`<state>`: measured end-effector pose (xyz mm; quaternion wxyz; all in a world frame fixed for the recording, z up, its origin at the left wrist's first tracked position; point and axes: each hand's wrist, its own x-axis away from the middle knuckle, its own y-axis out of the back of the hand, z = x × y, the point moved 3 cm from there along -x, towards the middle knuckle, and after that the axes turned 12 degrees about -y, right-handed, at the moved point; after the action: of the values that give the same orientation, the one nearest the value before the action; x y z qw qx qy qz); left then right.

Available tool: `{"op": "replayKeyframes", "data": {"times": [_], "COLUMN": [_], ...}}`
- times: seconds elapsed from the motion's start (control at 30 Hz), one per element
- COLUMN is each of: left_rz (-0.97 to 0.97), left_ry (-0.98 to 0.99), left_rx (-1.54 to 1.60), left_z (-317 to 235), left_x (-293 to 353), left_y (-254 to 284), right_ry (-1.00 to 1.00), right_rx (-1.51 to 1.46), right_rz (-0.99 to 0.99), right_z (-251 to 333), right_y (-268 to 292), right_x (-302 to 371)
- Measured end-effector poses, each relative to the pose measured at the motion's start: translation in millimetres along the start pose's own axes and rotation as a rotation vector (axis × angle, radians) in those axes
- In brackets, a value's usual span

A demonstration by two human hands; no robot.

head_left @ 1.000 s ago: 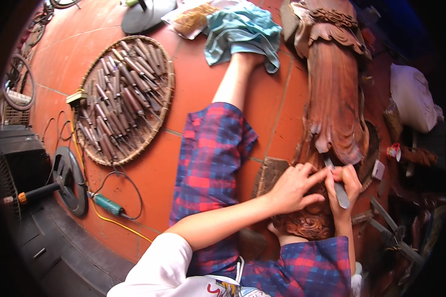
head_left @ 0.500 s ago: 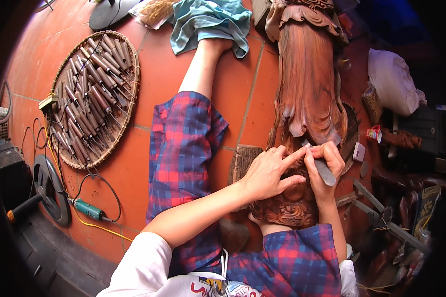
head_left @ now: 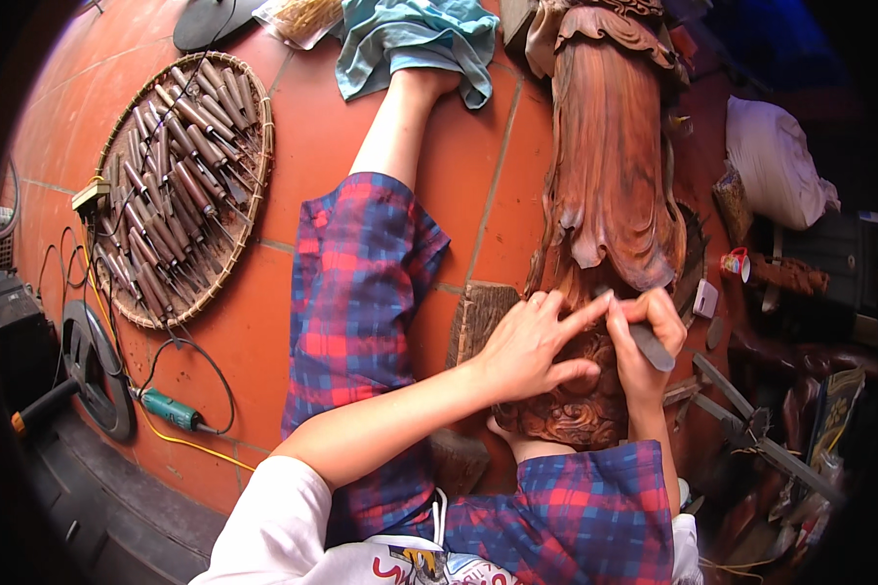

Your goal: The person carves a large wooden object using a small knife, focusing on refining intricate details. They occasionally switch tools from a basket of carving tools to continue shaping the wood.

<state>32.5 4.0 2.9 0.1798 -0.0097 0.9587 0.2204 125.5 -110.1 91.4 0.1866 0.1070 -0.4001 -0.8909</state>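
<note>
— Grip status, both hands?

— Right hand (head_left: 644, 336): fingers wrapped round one carving chisel (head_left: 649, 343), its dark handle slanting down to the right. Left hand (head_left: 537, 343): fingers spread flat, touching the wood beside the chisel tip; holding nothing that I can see.

— Item count?

— I log one carved wooden statue (head_left: 610, 185), lying lengthwise right of centre, its near end between the knees. One round woven tray (head_left: 254, 210), far left, carrying several dozen chisels; too many to count. One teal cloth (head_left: 415, 39), far edge.

— Room to move?

— Bare tiled floor (head_left: 312, 136) between tray and outstretched leg. Right of the statue, clutter presses close.
</note>
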Motion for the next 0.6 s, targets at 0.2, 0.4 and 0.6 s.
{"op": "replayKeyframes", "data": {"times": [0.2,0.4,0.6], "left_rz": [-0.025,-0.037,-0.015], "left_ry": [-0.021,0.011,0.033], "left_rx": [-0.059,-0.021,0.030], "left_z": [-1.1,2.1,0.1], "left_x": [6.9,-3.1,-4.4], "left_y": [-6.7,3.0,2.1], "right_ry": [0.032,0.062,0.043], "right_rx": [-0.027,-0.057,0.026], "right_rz": [0.038,-0.036,0.004], "right_z": [-8.0,-3.2,6.5], "right_y": [-4.2,-11.0,-1.3], "right_x": [10.5,-2.9,-10.9]}}
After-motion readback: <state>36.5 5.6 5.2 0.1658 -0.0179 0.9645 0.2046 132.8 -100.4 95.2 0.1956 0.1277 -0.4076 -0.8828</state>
